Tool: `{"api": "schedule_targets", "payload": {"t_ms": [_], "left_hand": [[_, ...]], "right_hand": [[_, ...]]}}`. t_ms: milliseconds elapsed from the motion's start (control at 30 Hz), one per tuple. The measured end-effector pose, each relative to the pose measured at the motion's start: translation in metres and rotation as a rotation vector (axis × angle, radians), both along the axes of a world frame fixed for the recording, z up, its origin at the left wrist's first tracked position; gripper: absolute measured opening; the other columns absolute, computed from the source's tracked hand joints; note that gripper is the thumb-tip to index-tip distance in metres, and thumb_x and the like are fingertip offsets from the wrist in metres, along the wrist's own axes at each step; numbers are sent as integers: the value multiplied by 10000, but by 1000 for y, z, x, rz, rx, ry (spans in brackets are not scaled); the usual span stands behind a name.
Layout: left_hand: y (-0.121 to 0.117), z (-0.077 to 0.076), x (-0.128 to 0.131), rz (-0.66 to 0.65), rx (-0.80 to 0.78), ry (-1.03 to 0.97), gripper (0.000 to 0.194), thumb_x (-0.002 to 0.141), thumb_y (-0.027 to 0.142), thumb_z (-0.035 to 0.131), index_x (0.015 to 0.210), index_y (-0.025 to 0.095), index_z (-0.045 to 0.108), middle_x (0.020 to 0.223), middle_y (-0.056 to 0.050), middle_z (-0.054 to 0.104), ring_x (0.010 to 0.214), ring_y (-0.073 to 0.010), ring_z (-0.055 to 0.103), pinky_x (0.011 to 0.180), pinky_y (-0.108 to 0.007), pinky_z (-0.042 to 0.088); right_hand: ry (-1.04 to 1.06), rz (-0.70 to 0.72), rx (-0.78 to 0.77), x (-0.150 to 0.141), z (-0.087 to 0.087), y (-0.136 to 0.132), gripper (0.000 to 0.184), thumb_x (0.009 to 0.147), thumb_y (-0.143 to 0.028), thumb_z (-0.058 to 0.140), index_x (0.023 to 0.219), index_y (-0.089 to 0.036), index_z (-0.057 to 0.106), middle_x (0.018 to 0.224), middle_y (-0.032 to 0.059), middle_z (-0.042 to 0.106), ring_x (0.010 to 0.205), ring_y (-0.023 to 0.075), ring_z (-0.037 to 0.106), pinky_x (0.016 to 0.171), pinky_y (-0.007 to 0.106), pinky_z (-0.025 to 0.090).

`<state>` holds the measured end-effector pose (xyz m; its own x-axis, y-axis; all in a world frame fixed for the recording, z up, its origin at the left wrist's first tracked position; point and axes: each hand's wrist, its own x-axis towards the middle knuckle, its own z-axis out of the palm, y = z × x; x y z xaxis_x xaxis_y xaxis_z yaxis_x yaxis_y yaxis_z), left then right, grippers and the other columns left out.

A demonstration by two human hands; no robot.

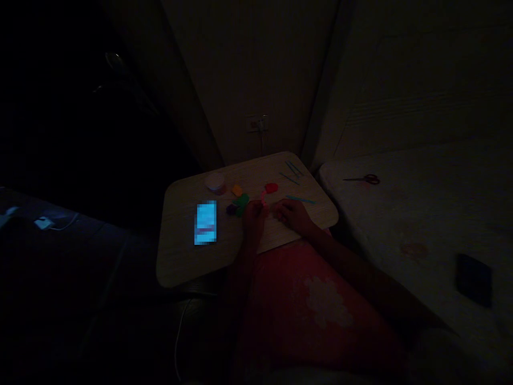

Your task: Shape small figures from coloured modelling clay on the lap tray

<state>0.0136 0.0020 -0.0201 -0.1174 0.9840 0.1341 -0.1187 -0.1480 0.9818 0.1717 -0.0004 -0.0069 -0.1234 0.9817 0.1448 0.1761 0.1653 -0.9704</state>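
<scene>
The scene is very dark. My left hand (253, 215) is closed near the front of a small wooden-topped table, its fingertips on a thin pink strip (263, 197) that looks like modelling clay. Just to the right, my right hand (294, 215) has its fingers curled together; whether anything is between them is too dark to see. Beyond the pink strip lies a red lump (271, 187). Left of my left hand are a green lump (242, 202), a dark purple lump (231, 209) and an orange lump (237, 190).
A lit phone (206, 223) and a round tub (215, 182) occupy the table's (176, 256) left part. Several thin teal sticks (294, 168) lie at its right. Scissors (363, 179) and a dark flat object (474, 279) rest on the pale surface to the right.
</scene>
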Motion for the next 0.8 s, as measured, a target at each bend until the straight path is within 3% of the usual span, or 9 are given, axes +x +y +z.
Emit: {"api": "schedule_targets", "payload": {"t_ms": [133,367,533,700,800], "left_hand": [[0,1,0,3,12,1,322,751,442,788,839,192,605,765,3,629,690,-127,590,651,-244,479],[0,3,0,15,13,-13,352,728,477,803,820,198,610,750,-1,629,674,-130,584,637,-246,489],[0,3,0,-6,13,-27,316,746,444,785,848,198,614,769,0,632,683,-127,586,635,-238,476],[0,2,-1,-2,38,-2,304,749,425,787,836,192,611,770,-1,629,689,-127,593,645,-239,481],[1,2,-1,-7,36,-8,311,748,428,790,831,191,607,775,-3,637,699,-129,600,659,-243,492]], "right_hand": [[27,13,21,0,-3,2,274,892,-375,582,801,-170,740,677,15,649,595,138,538,599,267,416],[1,22,223,6,-3,5,264,895,-367,611,950,-205,812,867,60,689,795,190,603,761,324,471],[100,-18,53,3,-10,6,358,869,-415,670,1121,-185,776,820,48,727,726,184,628,702,312,491],[143,-15,-38,-1,-7,4,256,836,-416,697,831,-168,760,699,42,717,630,170,636,632,288,494],[125,2,-32,-2,-4,2,247,821,-409,708,764,-170,730,658,38,708,594,164,634,602,279,492]]}}
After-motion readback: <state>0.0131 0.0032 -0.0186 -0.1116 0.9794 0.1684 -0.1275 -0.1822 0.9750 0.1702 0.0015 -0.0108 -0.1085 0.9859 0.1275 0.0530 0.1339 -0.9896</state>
